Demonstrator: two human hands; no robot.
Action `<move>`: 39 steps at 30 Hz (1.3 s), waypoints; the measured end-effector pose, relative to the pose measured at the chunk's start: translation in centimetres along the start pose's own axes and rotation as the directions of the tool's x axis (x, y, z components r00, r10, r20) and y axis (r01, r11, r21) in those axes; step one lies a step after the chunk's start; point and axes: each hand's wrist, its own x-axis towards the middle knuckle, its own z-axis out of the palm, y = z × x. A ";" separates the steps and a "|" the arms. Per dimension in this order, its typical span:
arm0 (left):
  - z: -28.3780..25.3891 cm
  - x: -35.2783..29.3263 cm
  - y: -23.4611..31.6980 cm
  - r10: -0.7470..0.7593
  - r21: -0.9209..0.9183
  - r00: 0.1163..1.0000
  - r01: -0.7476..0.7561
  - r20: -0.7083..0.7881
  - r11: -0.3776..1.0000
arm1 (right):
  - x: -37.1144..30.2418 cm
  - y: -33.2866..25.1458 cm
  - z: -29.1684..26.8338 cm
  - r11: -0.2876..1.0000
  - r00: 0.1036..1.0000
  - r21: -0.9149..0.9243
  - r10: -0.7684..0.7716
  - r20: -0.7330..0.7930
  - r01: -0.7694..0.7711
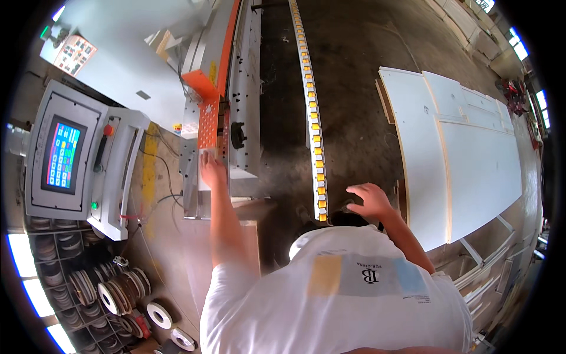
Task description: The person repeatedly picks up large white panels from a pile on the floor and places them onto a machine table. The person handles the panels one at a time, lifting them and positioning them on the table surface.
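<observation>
Nr R hand [371, 201]: roller rail [313, 106], wht panels [477, 156]

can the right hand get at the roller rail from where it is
Likely yes: the right hand is open, just right of the near end of the roller rail, with nothing visible blocking the gap.

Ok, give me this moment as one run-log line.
left hand: at orange perforated plate, grip unclear | right hand: open, beside yellow-roller rail | control-panel screen: lit | white panels: stacked, right side
</observation>
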 end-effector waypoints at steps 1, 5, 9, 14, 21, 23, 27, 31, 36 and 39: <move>-0.1 -0.7 -0.1 0.005 -0.045 1.000 -0.004 0.015 0.999 | -0.7 0.1 -0.2 1.000 1.000 0.016 0.007 0.011 -0.007; -2.0 -6.0 5.7 0.189 -0.249 0.980 -0.168 0.063 0.954 | -2.1 1.8 -0.3 0.989 0.992 0.077 0.126 0.006 -0.126; -4.4 -12.9 13.9 0.337 -0.444 0.927 -0.236 0.165 0.865 | -2.4 4.3 -0.5 0.969 0.983 0.165 0.175 0.052 -0.182; -8.9 -14.9 28.1 0.507 -0.666 0.834 -0.254 0.216 0.701 | -0.4 8.4 -1.3 0.729 0.967 0.640 0.231 0.105 -0.244; -14.6 -14.2 47.8 0.797 -0.761 0.534 -0.631 -0.283 0.152 | 6.0 14.4 -6.7 -0.291 0.930 0.956 0.360 0.078 0.032; -10.3 -13.7 49.5 0.850 -0.667 0.424 -0.735 -0.312 0.122 | 9.2 14.8 -3.3 -0.413 0.996 0.909 0.089 -0.015 0.051; 0.1 -12.7 50.9 0.812 -0.694 0.583 -0.601 -0.041 0.397 | 6.7 15.7 -6.3 -0.515 0.980 0.848 0.068 0.185 -0.124; 6.2 -13.6 49.1 0.566 -0.720 0.720 -0.134 0.402 0.681 | -0.1 20.8 -13.9 -0.278 0.972 0.936 0.032 0.235 -0.217; 9.9 -16.1 47.4 0.545 -0.624 0.421 0.069 0.725 0.778 | -5.1 31.4 -13.1 0.123 0.768 0.952 0.624 0.145 -0.280; 15.2 -16.4 47.4 0.689 -0.725 0.320 -0.008 0.651 0.689 | -7.2 39.3 -8.8 0.345 0.499 0.855 0.858 -0.119 -0.388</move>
